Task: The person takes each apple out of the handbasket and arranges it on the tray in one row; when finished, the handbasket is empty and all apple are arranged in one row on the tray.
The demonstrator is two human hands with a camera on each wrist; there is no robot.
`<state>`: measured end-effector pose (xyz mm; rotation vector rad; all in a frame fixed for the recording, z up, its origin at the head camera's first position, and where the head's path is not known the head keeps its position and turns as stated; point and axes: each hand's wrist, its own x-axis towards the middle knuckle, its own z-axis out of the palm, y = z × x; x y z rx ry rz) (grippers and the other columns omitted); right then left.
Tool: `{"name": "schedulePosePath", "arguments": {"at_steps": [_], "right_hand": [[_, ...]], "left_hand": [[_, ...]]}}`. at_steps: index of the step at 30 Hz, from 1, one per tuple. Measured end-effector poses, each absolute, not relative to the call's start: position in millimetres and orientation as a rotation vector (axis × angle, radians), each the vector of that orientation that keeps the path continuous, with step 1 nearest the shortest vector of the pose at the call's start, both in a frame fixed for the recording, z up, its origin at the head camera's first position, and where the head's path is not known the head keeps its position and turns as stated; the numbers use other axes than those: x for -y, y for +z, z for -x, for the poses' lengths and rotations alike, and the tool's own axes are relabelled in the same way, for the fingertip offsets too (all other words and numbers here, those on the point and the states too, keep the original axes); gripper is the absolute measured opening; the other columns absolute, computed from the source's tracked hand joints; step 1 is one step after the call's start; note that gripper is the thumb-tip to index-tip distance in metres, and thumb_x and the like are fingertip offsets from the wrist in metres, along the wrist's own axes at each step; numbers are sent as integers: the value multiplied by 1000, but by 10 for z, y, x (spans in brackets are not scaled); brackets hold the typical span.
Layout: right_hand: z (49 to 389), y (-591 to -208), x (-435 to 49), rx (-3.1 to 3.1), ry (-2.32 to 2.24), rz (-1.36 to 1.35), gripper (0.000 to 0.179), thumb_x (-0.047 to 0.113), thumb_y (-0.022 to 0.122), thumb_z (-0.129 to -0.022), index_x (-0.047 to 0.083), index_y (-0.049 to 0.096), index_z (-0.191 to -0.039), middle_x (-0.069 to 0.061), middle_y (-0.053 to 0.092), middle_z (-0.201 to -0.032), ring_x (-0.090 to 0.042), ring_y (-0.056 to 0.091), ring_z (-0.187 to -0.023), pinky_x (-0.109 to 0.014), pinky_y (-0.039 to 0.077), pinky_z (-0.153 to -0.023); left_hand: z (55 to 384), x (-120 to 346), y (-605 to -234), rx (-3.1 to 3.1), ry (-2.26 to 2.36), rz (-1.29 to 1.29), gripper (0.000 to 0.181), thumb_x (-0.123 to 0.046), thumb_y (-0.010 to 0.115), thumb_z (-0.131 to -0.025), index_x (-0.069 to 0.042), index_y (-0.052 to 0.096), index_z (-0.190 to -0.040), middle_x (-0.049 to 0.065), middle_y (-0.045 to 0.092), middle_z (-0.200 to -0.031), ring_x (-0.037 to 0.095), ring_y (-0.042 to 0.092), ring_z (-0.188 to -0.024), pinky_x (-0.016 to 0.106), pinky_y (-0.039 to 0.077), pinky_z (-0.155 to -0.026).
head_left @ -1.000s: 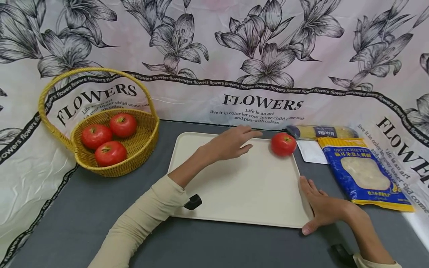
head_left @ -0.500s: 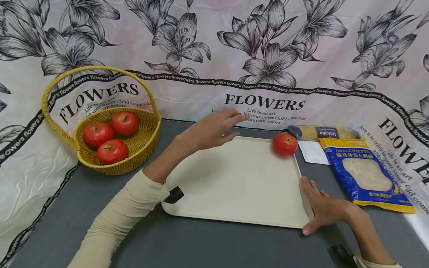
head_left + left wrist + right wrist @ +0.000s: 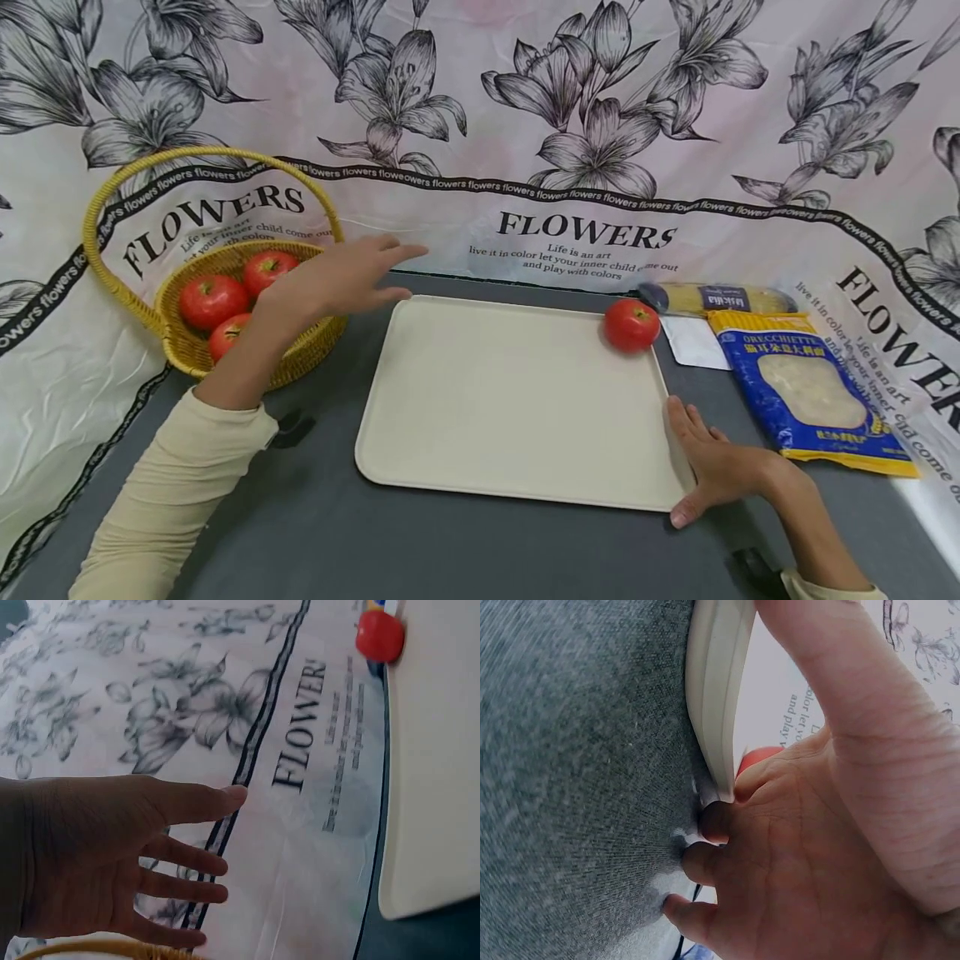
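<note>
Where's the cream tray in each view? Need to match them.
Head: tray just below centre, in full outline except where the right hand meets its right edge.
Left wrist: tray along the right side from the top down, cut off by the frame.
Right wrist: tray at top, slightly left of centre; mainly its pale edge shows.
Shared landmark: flower-print cloth, visible in all three.

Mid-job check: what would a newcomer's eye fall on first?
Likely the single red fruit at the back right corner of the pale tray. Next, the yellow basket on the left, holding three more red fruits, partly hidden by the left hand. Then the blue pasta bag, right of the tray.
</note>
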<state>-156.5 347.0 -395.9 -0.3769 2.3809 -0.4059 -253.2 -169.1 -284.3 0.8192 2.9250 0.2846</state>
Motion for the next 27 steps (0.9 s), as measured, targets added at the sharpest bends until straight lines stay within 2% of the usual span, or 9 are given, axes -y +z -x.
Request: {"name": "schedulePosePath", "arguments": {"at_steps": [2, 4, 10, 17, 23, 27], "right_hand": [[1572, -3957, -3464, -2380, -405, 378, 160, 55, 94, -66, -9, -21, -159, -40, -19, -166, -63, -14, -153, -83, -4, -116], [1577, -3955, -3462, -2377, -400, 375, 161, 56, 93, -66, -9, -21, -159, -40, -20, -166, -63, -15, -153, -83, -4, -116], [1581, -3957, -3466, -2375, -408, 372, 161, 55, 94, -67, -9, -22, -158, -40, -21, -166, -63, -15, -152, -84, -5, -115], [1606, -3952, -3447, -2393, -382, 386, 161, 57, 93, -66, -9, -21, -158, -39, -19, -166, -64, -14, -152, -84, -3, -115], [1594, -3949, -3455, -2387, -399, 380, 161, 55, 94, -66, -11, -21, -158, -40, -20, -166, -64, -14, -152, -84, -3, -115], [1583, -3945, -3468, -2387, -374, 378, 161, 57, 93, -67, -10, -20, -158, -40, -19, -166, -64, -13, -152, -84, -2, -115]], "left_hand": [[2501, 1830, -2837, -2911, 319, -739, 70, -34, 66, -103, -19, 36, -164, 23, 38, -166, 46, 44, -149, 67, 39, -119], [2466, 1942, -2833, -2899, 348, -708, 70, -33, 66, -103, -18, 35, -164, 25, 39, -165, 48, 43, -149, 69, 37, -119], [2359, 2234, -2840, -2887, 357, -649, 70, -32, 66, -103, -11, 37, -162, 23, 49, -159, 47, 44, -148, 67, 37, -119], [2286, 2654, -2934, -2895, 285, -596, 70, -26, 74, -98, 2, 44, -155, 29, 53, -151, 50, 49, -140, 67, 40, -116], [2225, 2935, -3012, -2869, 249, -493, 75, -31, 74, -97, 3, 41, -156, 34, 48, -154, 58, 41, -144, 72, 34, -118], [2165, 3061, -3054, -2845, 237, -434, 79, -32, 75, -96, 4, 39, -157, 38, 50, -149, 60, 43, -139, 72, 38, -113]]}}
